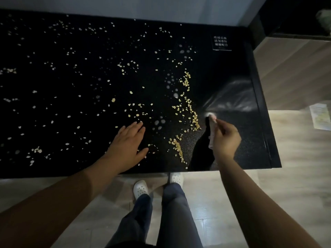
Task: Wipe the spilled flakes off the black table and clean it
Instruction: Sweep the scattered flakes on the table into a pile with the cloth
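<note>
Pale flakes (pixel 186 108) are scattered over most of the black surface (pixel 53 83), thickest in a ragged band running from mid-right down to the near edge. Just right of that band is the right hand (pixel 225 138), its grip closed round a pale cloth (pixel 212 122). From there the surface is bare out to the right edge. The left hand (pixel 129 145) lies flat with its fingers straight, among flakes by the near edge. A glossy dark sheet (pixel 231 99) lies against the right edge, farther back.

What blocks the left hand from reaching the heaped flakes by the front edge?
Likely nothing: the left hand rests flat on the black table just beside the heaped flakes; the right hand with the cloth is past them.
</note>
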Tool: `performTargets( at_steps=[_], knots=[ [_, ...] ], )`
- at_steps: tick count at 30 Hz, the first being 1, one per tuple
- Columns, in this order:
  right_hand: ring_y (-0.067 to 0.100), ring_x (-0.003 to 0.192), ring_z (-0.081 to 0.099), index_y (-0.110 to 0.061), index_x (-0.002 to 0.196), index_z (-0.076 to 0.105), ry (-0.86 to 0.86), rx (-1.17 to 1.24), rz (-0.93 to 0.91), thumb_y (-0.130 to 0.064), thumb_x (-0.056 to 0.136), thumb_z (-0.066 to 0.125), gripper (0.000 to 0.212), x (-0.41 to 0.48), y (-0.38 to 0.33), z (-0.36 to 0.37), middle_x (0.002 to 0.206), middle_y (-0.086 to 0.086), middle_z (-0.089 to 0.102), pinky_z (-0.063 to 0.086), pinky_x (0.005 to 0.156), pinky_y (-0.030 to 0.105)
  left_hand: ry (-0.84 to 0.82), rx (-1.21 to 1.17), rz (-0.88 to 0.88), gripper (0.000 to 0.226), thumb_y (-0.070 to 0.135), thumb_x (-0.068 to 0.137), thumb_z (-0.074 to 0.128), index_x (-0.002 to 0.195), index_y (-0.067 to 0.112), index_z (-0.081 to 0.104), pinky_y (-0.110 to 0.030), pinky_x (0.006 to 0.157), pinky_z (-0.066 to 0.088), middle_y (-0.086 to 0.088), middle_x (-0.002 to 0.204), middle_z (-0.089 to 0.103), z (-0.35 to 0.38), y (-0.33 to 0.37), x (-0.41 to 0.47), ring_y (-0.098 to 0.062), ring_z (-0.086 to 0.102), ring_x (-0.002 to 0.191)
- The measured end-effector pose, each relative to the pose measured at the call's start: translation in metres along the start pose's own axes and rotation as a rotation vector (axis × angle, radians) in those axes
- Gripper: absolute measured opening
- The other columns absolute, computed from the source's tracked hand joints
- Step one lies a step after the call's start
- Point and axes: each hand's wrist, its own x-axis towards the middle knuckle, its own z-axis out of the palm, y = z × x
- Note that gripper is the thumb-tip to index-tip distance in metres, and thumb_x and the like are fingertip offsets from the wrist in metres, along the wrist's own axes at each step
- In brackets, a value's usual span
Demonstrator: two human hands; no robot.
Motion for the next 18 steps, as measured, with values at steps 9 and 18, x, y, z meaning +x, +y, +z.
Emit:
performTargets(
  at_steps=[9,18],
  knots=[
    [0.005,0.088,0.064,-0.017,0.104,0.076,-0.372,0.054,-0.193,-0.013,0.088,0.071,0.017,-0.047,-0.014,0.026,0.095,-0.006,0.069,0.052,0.08,0.019,0.016,-0.04,-0.035,0.081,0.063,0.086,0.028,0.15,0.014,0.022,-0.032,0.116,0.004,-0.001,0.16,0.008,0.005,0.0,0.0,-0.016,0.0,0.146],
    [0.013,0.091,0.066,-0.015,0.106,0.075,-0.118,0.019,-0.118,-0.013,0.09,0.068,0.018,0.053,-0.019,0.021,0.1,0.0,0.07,0.055,0.088,0.036,0.048,-0.131,-0.14,0.09,0.067,0.077,0.022,0.146,0.011,0.034,-0.039,0.117,0.021,-0.002,0.156,0.022,0.0,0.013,0.005,-0.021,0.015,0.144]
  ],
)
